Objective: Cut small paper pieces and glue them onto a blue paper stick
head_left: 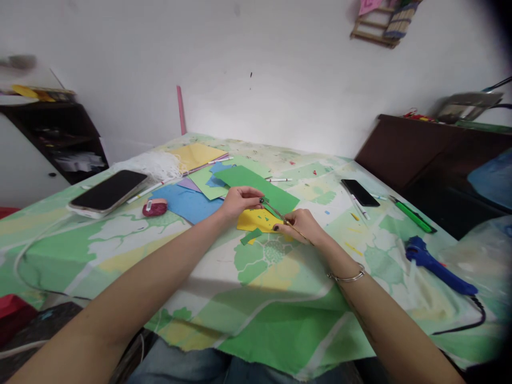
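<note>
Head view: my left hand (242,204) pinches a green paper scrap (266,200), right hand (303,225) grips scissors (284,219) close by, so slipping could nick me.

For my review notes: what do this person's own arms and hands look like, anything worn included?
No sleeves or gloves show. The left hand and right hand each show a dark-painted nail. A slim, silvery bracelet circles the right wrist only.
</note>
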Motion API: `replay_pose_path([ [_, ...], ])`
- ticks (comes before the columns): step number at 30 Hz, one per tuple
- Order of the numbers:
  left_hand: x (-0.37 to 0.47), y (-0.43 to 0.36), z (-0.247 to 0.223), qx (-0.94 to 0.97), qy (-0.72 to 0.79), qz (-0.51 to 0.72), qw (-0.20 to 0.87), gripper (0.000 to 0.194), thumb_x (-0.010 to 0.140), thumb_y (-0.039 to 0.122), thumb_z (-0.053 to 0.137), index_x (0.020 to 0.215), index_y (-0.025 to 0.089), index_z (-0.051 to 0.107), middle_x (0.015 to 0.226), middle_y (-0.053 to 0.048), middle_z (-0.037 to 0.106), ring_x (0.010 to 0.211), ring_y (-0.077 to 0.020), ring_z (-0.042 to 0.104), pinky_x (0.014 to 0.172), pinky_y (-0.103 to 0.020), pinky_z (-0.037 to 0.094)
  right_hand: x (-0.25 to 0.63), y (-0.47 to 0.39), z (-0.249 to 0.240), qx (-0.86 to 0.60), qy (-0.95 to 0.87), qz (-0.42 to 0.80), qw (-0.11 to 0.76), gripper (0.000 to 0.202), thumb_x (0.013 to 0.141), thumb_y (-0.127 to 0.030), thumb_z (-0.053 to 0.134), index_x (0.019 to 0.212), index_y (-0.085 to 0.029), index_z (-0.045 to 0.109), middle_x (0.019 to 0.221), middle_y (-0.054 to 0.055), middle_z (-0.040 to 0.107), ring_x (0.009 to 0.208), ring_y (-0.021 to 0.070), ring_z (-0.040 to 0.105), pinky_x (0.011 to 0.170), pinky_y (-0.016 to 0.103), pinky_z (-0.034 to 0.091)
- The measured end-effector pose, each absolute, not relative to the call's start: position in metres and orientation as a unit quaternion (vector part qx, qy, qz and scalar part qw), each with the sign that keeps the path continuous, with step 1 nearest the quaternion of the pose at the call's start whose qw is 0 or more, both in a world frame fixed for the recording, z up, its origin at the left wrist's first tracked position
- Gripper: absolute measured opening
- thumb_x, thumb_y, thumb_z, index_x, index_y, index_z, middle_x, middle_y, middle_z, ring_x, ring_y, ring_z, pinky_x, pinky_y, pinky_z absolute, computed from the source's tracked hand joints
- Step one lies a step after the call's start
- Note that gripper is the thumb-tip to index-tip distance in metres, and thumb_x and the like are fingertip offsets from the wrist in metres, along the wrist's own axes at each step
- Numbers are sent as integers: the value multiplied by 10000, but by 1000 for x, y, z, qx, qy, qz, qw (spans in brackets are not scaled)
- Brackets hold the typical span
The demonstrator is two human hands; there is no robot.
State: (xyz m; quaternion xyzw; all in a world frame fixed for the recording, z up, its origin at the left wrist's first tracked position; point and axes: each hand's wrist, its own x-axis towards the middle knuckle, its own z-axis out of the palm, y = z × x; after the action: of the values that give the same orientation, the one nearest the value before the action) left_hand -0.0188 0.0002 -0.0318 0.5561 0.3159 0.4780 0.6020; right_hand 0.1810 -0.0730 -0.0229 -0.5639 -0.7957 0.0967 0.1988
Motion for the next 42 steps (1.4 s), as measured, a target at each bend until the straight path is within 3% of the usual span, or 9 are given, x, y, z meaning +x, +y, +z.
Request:
replay_pose_path([
  [12,-21,2,-29,545,325,513,577,222,581,188,745,776,111,672,631,-26,667,586,-121,631,631,-256,524,181,-73,-21,-562,-792,103,213,565,718,-633,485,464,-169,288,490,-45,201,499,76,199,459,241,146],
  [24,-19,2,-32,555,312,495,591,198,581,174,744,750,101,671,645,-24,669,594,-125,642,653,-267,536,182,-70,-24,-557,-794,122,212,536,692,-587,538,449,-161,322,486,-46,199,499,73,195,458,239,141],
  [29,-18,0,-33,542,298,494,611,179,599,155,725,752,95,655,647,-23,658,642,-157,670,670,-287,545,182,-70,-25,-556,-791,134,217,548,685,-601,547,449,-158,327,487,-47,199,498,71,194,459,246,137],
  [42,-19,-1,-30,548,312,484,607,138,618,120,700,747,90,659,634,-18,650,599,-130,658,640,-254,547,183,-70,-26,-557,-794,119,213,576,663,-648,550,444,-158,341,478,-49,215,503,75,192,464,245,136],
])
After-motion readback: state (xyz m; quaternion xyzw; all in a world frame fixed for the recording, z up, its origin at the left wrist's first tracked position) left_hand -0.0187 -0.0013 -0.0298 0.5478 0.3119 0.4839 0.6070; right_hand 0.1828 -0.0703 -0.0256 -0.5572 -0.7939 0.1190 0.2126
